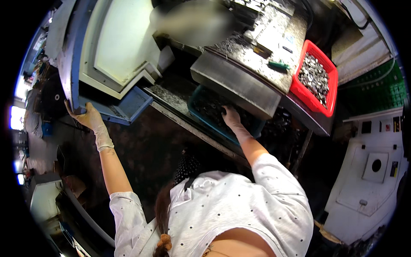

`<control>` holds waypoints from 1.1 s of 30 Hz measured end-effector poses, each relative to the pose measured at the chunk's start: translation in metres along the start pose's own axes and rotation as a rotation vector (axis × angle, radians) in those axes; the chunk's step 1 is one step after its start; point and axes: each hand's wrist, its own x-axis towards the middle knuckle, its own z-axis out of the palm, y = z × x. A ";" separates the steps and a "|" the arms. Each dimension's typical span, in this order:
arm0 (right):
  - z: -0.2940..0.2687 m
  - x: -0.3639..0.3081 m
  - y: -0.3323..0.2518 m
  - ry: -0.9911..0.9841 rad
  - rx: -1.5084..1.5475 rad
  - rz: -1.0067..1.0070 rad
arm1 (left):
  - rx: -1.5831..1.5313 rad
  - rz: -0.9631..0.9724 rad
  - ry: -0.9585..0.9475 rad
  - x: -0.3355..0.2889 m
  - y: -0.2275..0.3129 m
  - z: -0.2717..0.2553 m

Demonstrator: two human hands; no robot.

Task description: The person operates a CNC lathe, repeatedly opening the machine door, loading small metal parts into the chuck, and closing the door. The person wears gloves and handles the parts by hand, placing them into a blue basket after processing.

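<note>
L hand [87,118] grip clamped on blue door edge [77,100]; R hand [231,116] in teal bin [201,115], grip unclear.

Left: the open blue-edged machine door [115,55] is gripped by the left hand [87,118].
Centre: the right hand [231,118] is placed in the teal plastic crate [205,118] under the grey metal shelf [235,83].
Right: the red plastic basket of small metal parts [332,92] is set on the machine bed.

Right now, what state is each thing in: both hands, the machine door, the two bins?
left hand: gloved, gripping the door edge.
right hand: gloved, reaching into the teal bin.
machine door: slid open.
teal bin: under the metal tray, holds dark parts.
red basket: nearly full of small metal parts.
</note>
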 end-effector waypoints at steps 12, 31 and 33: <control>0.029 0.046 -0.018 -0.191 -0.282 0.107 | -0.061 0.007 0.008 0.000 -0.004 -0.002; 0.032 0.017 -0.014 -0.210 0.226 0.118 | 0.074 0.009 0.007 0.001 -0.011 -0.003; 0.030 0.022 -0.017 -0.288 0.183 -0.032 | 0.083 0.016 0.015 0.002 -0.009 -0.003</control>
